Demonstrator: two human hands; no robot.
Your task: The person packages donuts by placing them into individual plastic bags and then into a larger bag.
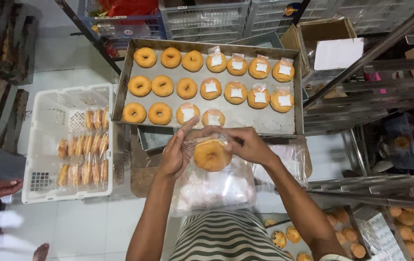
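Just below the metal tray, our left hand pinches the clear bag's edge, and our right hand grips the other side, doughnut half inside. If either pinch slackens, we reckon it could slide out onto the bag stack. Can't see the bag's mouth properly, and our right fingertips are hidden behind the plastic.

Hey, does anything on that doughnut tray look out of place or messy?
Nothing stands out. The doughnuts sit in tidy rows on the metal tray, and both hands, left and right, hold one bagged doughnut.
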